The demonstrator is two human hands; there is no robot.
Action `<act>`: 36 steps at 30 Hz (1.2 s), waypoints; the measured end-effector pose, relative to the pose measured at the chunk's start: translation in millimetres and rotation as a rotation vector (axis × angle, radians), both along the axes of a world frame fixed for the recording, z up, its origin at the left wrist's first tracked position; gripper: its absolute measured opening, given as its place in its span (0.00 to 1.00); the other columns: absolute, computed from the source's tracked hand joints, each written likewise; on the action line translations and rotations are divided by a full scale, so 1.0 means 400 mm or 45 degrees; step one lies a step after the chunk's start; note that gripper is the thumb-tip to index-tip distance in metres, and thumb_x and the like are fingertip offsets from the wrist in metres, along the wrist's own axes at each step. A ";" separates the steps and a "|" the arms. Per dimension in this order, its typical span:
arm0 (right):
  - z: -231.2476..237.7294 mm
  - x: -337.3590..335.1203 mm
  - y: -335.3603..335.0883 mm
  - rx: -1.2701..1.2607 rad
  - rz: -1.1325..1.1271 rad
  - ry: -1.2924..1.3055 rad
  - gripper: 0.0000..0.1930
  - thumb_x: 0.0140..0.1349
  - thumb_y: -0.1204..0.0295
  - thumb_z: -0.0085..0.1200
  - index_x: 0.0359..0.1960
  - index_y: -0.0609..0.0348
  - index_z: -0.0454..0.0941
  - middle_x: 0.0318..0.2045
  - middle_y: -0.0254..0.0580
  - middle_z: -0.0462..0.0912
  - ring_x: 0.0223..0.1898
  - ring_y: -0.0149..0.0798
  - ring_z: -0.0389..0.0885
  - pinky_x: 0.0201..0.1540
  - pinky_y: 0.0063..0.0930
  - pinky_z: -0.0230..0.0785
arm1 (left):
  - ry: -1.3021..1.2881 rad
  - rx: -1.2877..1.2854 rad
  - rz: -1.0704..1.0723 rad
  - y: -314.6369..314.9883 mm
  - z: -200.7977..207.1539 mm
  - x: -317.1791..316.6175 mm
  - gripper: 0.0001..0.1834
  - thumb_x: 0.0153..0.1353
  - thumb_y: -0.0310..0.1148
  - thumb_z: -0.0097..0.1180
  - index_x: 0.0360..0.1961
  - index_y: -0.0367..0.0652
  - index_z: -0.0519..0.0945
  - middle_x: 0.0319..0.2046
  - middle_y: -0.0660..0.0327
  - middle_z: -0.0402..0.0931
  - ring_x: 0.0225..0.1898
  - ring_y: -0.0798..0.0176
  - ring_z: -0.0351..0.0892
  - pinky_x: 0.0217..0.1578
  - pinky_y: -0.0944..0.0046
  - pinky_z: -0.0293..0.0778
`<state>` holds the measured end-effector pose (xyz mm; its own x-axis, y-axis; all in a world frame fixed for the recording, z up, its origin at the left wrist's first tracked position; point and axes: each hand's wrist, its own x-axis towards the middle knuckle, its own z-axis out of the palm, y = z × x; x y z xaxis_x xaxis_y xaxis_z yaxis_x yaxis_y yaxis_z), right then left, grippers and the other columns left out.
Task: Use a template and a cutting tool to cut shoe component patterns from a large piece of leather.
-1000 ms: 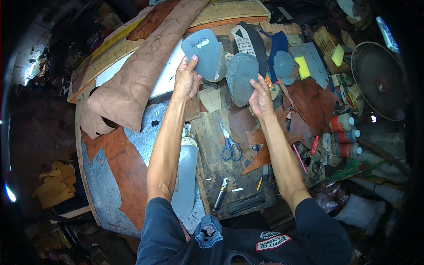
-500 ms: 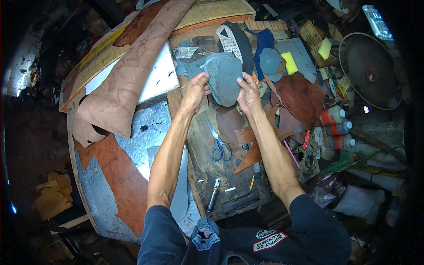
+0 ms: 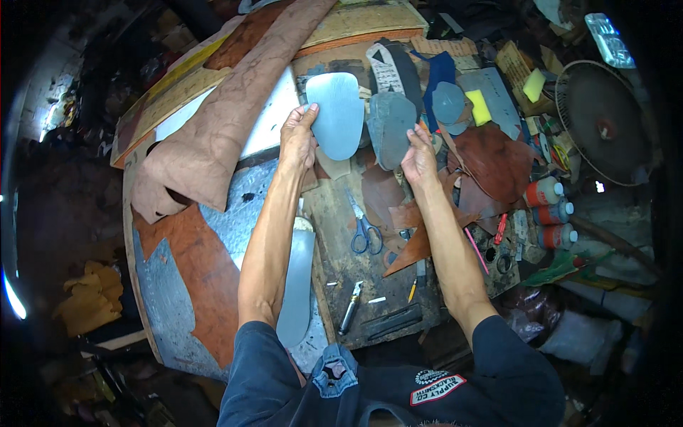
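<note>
My left hand (image 3: 299, 136) pinches the edge of a smooth, light grey rounded sole-shaped piece (image 3: 336, 117), its thumb on the near face. A darker grey rounded piece (image 3: 390, 132), rougher on its surface, is gripped at its right edge by my right hand (image 3: 420, 155). Both pieces are held up side by side over the workbench, with a gap between them. Below the hands, blue-handled scissors (image 3: 366, 236) lie on the wood. A long grey sole-shaped piece (image 3: 294, 299) rests by my left forearm.
A rolled pinkish-brown hide (image 3: 206, 135) spans the left side. Brown leather scraps (image 3: 491, 156) lie at right, near red-labelled bottles (image 3: 543, 192) and a fan (image 3: 605, 124). A utility knife (image 3: 350, 309), a pencil (image 3: 413, 290) and a black bar (image 3: 390, 324) lie nearest me.
The two grey pieces overlapped between my hands before; now they are apart. The left one has turned to show a smooth pale face, and my right hand has moved slightly right and down.
</note>
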<state>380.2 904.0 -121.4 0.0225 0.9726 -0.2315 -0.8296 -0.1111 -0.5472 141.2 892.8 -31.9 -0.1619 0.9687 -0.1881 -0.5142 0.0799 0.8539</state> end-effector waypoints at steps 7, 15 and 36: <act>0.040 -0.025 -0.030 -0.097 0.110 -0.230 0.24 0.62 0.85 0.45 0.61 0.64 0.65 0.56 0.47 0.74 0.58 0.42 0.73 0.63 0.38 0.64 | 0.103 0.081 0.359 -0.334 0.097 -0.301 0.18 0.69 0.35 0.50 0.56 0.36 0.73 0.54 0.57 0.74 0.57 0.61 0.71 0.62 0.59 0.62; 0.089 -0.047 -0.126 -0.152 0.185 -0.901 0.26 0.56 0.85 0.41 0.60 0.70 0.67 0.51 0.55 0.77 0.53 0.49 0.78 0.54 0.39 0.72 | -0.309 -0.146 0.534 -1.050 0.060 -0.527 0.24 0.71 0.38 0.46 0.64 0.40 0.65 0.64 0.55 0.65 0.64 0.56 0.66 0.65 0.53 0.59; 0.266 -0.458 -1.286 -0.109 0.944 -1.272 0.23 0.67 0.74 0.52 0.62 0.68 0.65 0.27 0.30 0.75 0.24 0.23 0.72 0.27 0.17 0.67 | 0.504 -0.145 0.022 -1.496 -0.044 -0.404 0.17 0.62 0.29 0.58 0.51 0.34 0.74 0.46 0.54 0.79 0.47 0.60 0.79 0.48 0.60 0.76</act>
<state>196.9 389.6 -15.0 -0.3224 0.8087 -0.4920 0.2224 -0.4405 -0.8697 -20.2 294.6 -49.6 -0.2593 0.9418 -0.2139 -0.1499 0.1795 0.9723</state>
